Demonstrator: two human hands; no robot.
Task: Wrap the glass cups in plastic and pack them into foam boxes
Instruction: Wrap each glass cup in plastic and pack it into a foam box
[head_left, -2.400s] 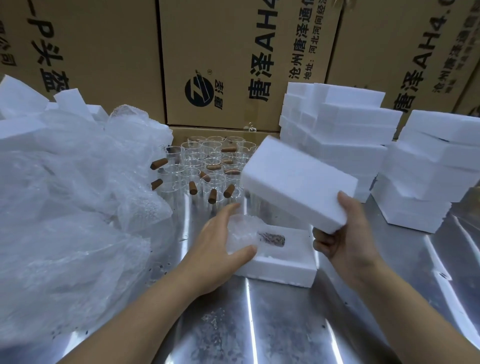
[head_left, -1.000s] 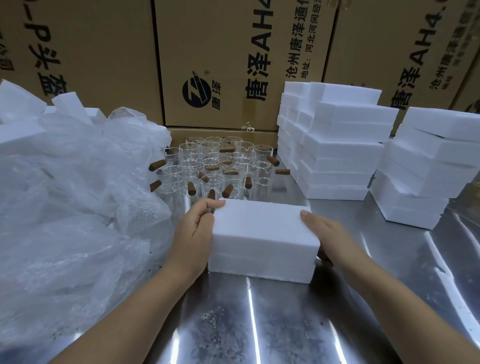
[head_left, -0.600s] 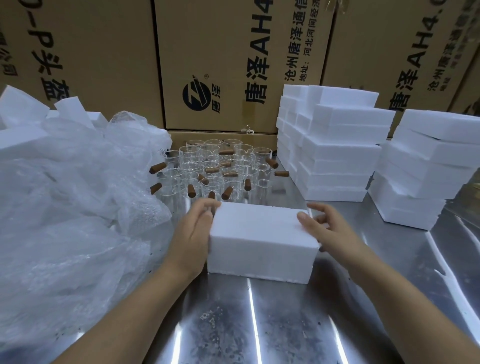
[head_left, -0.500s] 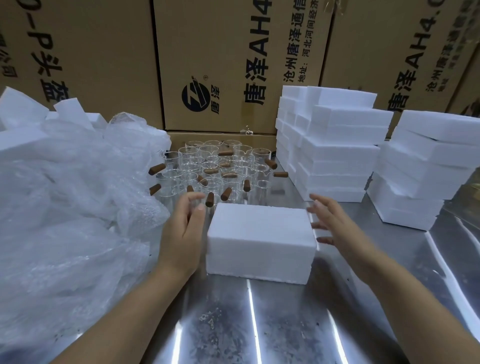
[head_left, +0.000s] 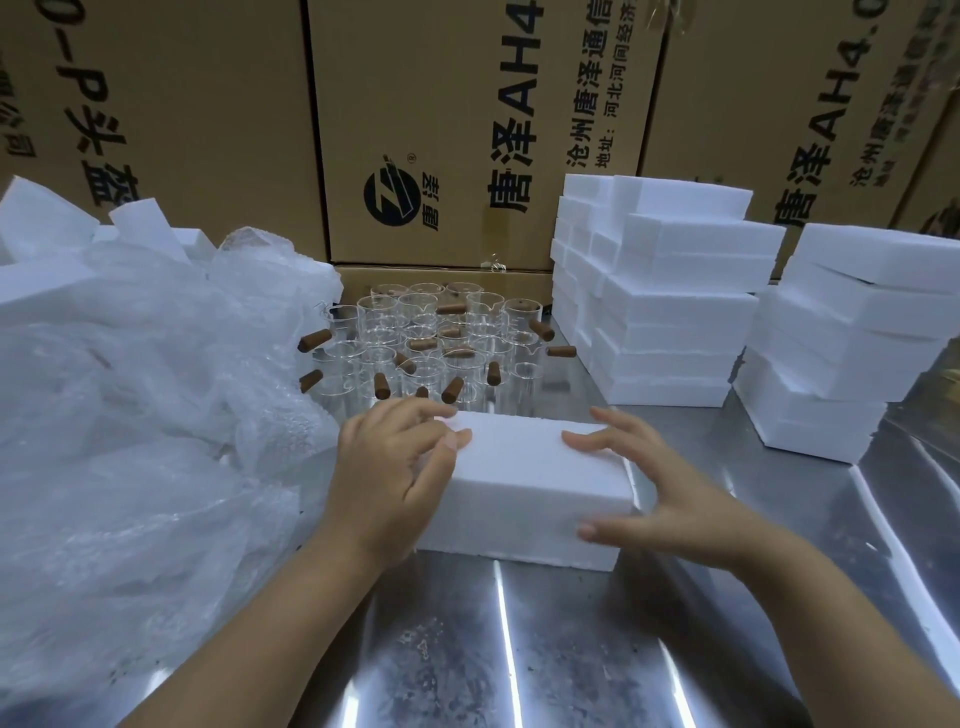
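A plain white foam box (head_left: 524, 483) is seen on a silver bench (head_left: 519, 649) streaked with bright reflections. Clear glass cups (head_left: 431, 338) with brown handles (head_left: 452, 389) are backed by tan cartons (head_left: 467, 130) printed in black; translucent whitish plastic (head_left: 130, 415) is heaped alongside.
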